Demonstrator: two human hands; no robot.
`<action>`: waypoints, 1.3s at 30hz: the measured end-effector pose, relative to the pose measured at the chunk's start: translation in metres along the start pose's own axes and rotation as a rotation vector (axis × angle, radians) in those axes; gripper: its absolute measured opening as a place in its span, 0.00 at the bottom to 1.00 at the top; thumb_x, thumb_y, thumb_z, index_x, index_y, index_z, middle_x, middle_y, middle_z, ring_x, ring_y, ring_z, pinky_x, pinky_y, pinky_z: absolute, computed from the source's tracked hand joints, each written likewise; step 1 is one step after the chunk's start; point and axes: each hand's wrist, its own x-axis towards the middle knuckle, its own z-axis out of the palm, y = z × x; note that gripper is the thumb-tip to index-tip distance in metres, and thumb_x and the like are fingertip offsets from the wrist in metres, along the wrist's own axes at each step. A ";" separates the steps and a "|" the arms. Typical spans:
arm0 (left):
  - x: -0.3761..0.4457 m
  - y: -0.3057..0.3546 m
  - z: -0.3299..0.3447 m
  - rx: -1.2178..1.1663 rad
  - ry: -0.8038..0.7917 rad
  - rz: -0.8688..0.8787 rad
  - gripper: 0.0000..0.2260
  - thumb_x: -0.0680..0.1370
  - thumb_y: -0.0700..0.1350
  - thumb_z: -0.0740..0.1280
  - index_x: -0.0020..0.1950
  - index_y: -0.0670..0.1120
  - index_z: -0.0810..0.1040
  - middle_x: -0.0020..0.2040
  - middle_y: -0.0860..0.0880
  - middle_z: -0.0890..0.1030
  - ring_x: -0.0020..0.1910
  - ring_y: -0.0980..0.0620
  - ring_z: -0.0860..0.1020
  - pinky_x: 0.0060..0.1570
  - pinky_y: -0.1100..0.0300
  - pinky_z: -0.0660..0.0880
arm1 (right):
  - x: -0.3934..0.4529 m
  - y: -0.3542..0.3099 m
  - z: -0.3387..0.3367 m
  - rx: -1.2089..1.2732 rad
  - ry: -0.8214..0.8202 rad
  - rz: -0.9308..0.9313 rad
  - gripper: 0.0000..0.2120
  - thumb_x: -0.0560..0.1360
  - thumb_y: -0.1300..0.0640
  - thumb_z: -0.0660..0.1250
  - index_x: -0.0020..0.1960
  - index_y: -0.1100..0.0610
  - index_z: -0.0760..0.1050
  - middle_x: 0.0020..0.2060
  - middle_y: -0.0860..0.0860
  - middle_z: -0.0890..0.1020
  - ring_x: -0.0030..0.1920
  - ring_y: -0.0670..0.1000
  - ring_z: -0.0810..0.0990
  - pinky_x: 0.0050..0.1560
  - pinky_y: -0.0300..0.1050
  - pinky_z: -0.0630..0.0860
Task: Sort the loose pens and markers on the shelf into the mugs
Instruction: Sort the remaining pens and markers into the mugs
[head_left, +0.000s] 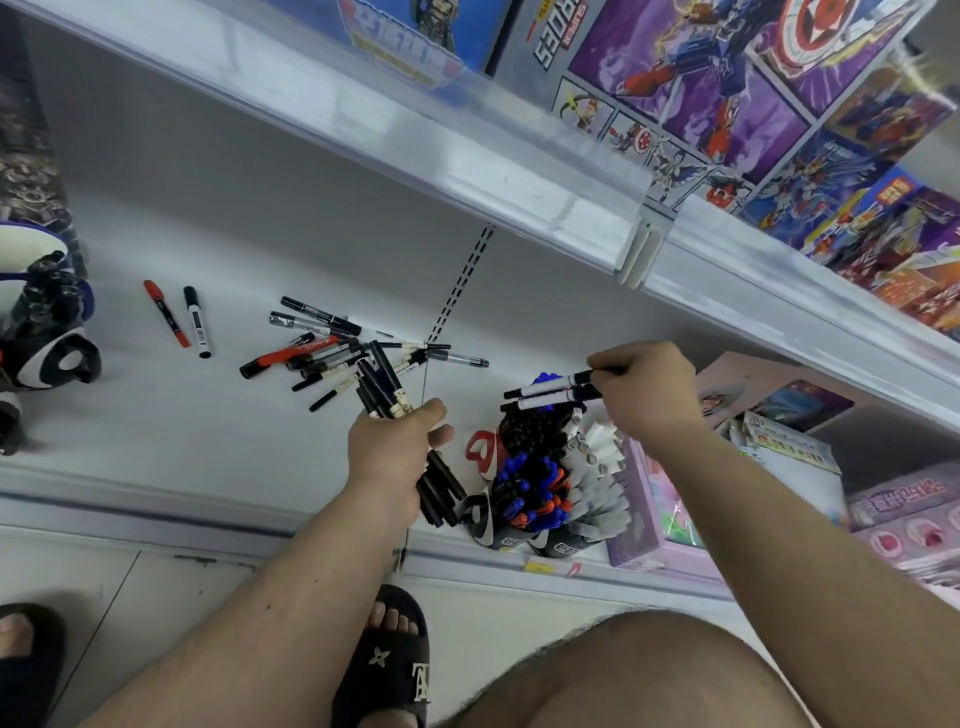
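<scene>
Bare knee (649, 675) and black sandals (387, 670) below a white shelf (182, 415) of scattered pens.

Left hand (395, 457) grasps a bundle of dark pens (384, 395); right hand (644, 389) pinches two white-barrelled markers (550, 393) over the crowded mugs (540, 493). Loose pens (322, 353) lie heaped behind the left hand, a red marker (167, 313) and a black-capped one (197, 322) farther left. Pink boxes (727, 493) press against the mugs' right side.

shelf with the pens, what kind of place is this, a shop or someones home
Most likely a shop, a toy and stationery store. The white shelf has a clear price-label rail, boxed building-toy sets are lined up above, and mugs hold many identical markers.
</scene>
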 end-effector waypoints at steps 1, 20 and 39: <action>0.003 -0.002 -0.002 0.013 0.004 -0.005 0.12 0.74 0.39 0.74 0.56 0.38 0.79 0.51 0.43 0.85 0.35 0.54 0.84 0.35 0.61 0.73 | 0.003 0.012 -0.004 -0.056 0.011 0.013 0.12 0.76 0.64 0.66 0.55 0.58 0.84 0.54 0.52 0.85 0.54 0.52 0.82 0.56 0.37 0.73; 0.037 -0.014 -0.002 0.158 -0.049 0.002 0.14 0.74 0.40 0.74 0.58 0.38 0.79 0.51 0.46 0.85 0.36 0.55 0.84 0.36 0.58 0.74 | 0.055 0.089 0.080 -0.372 -0.113 -0.093 0.15 0.78 0.67 0.61 0.54 0.56 0.83 0.47 0.55 0.85 0.43 0.56 0.80 0.45 0.44 0.77; 0.033 0.003 -0.025 0.049 -0.351 -0.210 0.11 0.73 0.35 0.69 0.35 0.49 0.78 0.45 0.46 0.82 0.27 0.55 0.73 0.29 0.62 0.72 | 0.061 0.079 0.148 -0.429 -0.340 0.039 0.34 0.79 0.34 0.49 0.78 0.52 0.59 0.77 0.52 0.63 0.77 0.56 0.55 0.74 0.60 0.50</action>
